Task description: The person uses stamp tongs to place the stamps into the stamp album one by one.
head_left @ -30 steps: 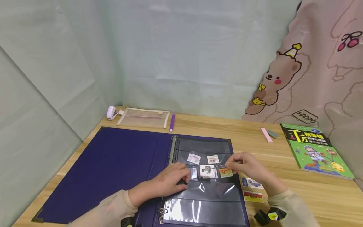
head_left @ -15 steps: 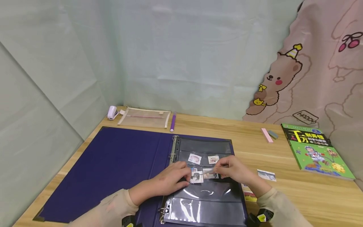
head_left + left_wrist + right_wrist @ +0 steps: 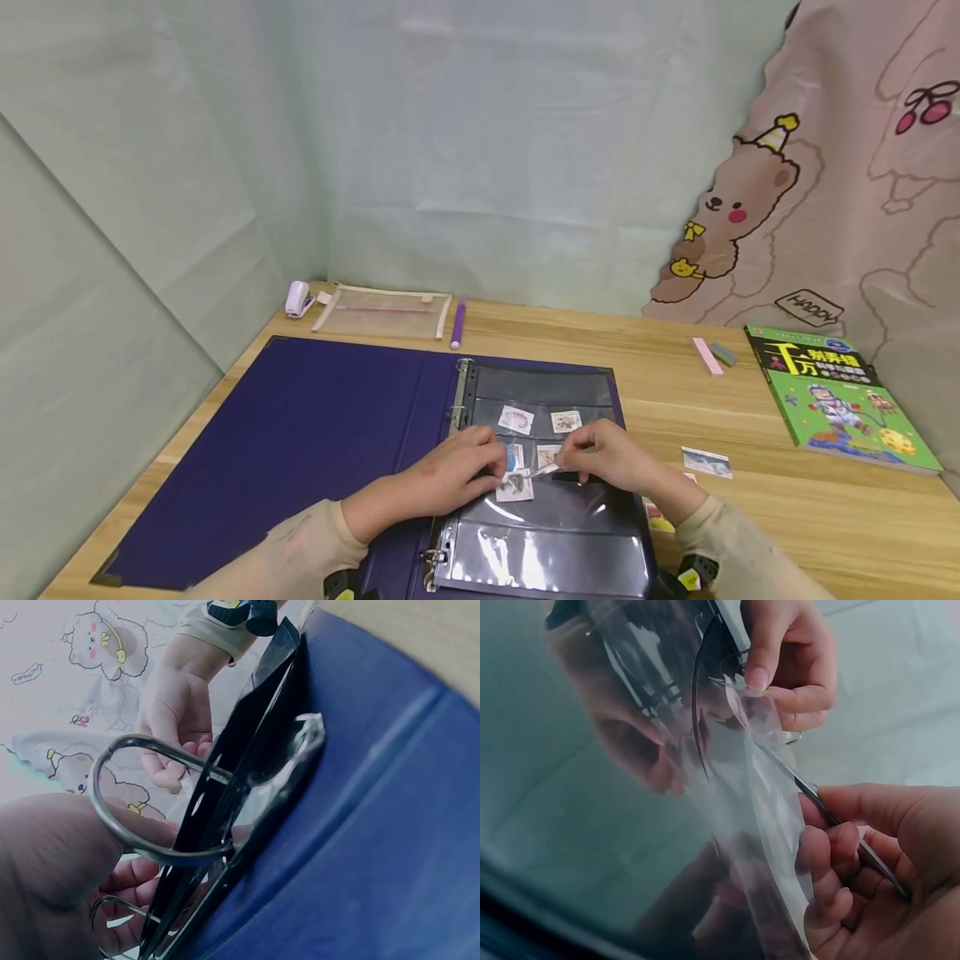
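Observation:
My right hand [image 3: 611, 457] holds metal tweezers [image 3: 545, 469], whose tips reach a small grey-and-white stamp [image 3: 516, 491] beside the left fingers. The stamp overlaps the lower edge of a row of clear pockets on the black album page [image 3: 570, 508]. My left hand [image 3: 459, 468] lies at the ring side of the page; in the right wrist view its thumb and fingers pinch the clear pocket film [image 3: 759, 712]. Further stamps sit in the page: a pinkish one [image 3: 516, 419], one at upper right [image 3: 566, 422], a blue one [image 3: 514, 457] and one partly behind the right fingers [image 3: 547, 455].
The open navy binder [image 3: 300, 450] has metal rings [image 3: 431, 560] along its spine. Loose stamps, one grey [image 3: 707, 462] and one red-yellow [image 3: 660, 518], lie right of it. Behind are a stapler [image 3: 297, 298], mesh pouch [image 3: 382, 312] and purple pen [image 3: 458, 323]. A green book [image 3: 847, 408] lies far right.
My right hand has moved left and slightly nearer with the tweezers, carrying the grey-and-white stamp from mid-row to beside the left fingers. The left hand has stayed nearly still.

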The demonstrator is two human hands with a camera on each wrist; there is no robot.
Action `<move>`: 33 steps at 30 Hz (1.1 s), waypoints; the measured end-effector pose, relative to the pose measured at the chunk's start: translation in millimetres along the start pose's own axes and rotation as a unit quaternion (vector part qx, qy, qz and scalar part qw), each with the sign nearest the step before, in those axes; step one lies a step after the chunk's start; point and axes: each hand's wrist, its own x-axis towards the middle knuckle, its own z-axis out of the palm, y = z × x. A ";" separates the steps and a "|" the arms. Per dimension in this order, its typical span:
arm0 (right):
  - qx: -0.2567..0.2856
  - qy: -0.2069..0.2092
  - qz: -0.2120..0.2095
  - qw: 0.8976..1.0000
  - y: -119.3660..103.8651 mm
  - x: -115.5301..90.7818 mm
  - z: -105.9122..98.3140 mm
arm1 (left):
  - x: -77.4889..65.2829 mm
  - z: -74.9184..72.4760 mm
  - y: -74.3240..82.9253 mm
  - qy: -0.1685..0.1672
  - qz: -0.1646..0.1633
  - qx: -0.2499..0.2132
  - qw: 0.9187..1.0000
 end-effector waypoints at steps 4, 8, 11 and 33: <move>-0.015 -0.012 -0.011 1.000 -1.0 1.5 -1.5 | -0.2 -1.8 1.5 -0.004 -0.002 -0.004 1.000; -0.028 -0.027 -0.017 0.999 -3.9 2.6 -4.4 | 0.0 -2.9 2.2 -0.010 -0.007 -0.009 1.000; -0.032 -0.040 -0.017 0.999 -6.6 2.7 -6.0 | 0.0 -3.0 1.9 -0.013 -0.010 -0.011 1.000; -0.018 -0.078 -0.018 0.997 -3.6 5.0 -21.1 | 0.1 -1.4 0.5 -0.016 -0.013 -0.016 1.000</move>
